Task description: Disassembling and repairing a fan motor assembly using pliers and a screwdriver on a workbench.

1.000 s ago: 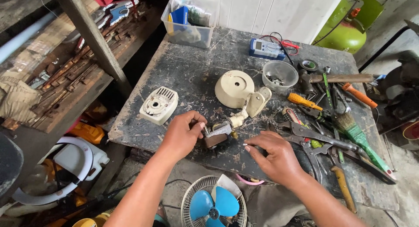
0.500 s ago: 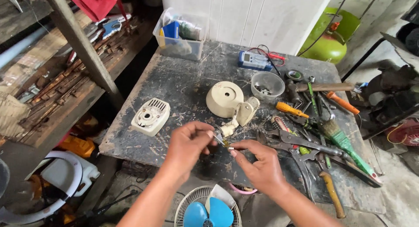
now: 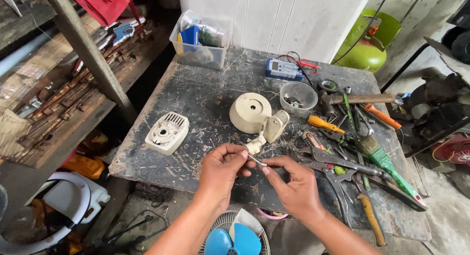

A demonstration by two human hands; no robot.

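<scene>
Left hand [image 3: 220, 169] is raised over the near edge of the bench [image 3: 205, 93], forearm entering from 6 o'clock, palm turned inward. Its fingers [image 3: 240, 154] are pinched together on one end of a small thin metal part [image 3: 257, 160]. Right hand [image 3: 293, 186] comes in from 5 o'clock, wrist bent; thumb and forefinger are closed on the other end of the same part. Both hands meet at the part, fingertips nearly touching. The part is held in the air just above the bench front edge, at 6 o'clock from the cream fan motor housing [image 3: 250, 112].

A cream hinged neck piece [image 3: 271, 127] lies touching the housing at its 4 o'clock. A white vented cover [image 3: 167, 132] sits at 9 o'clock from the hands' upper side, well apart. A clear bowl [image 3: 298, 96] stands at 2 o'clock from the housing. A blue multimeter [image 3: 281, 69] is at 12 o'clock of the bowl. A green-handled brush [image 3: 384, 162], an orange screwdriver [image 3: 320, 123] and pliers [image 3: 364, 206] are spread at 3 o'clock of the hands. A fan with blue blades [image 3: 232, 238] is seen below the bench, between the forearms.

Against the frame half a second earlier: hands are held in the same place, both already on the part; the grip is slightly shifted, the part now shown more clearly between the fingertips. Bench items are unmoved; the view has only drifted slightly.
</scene>
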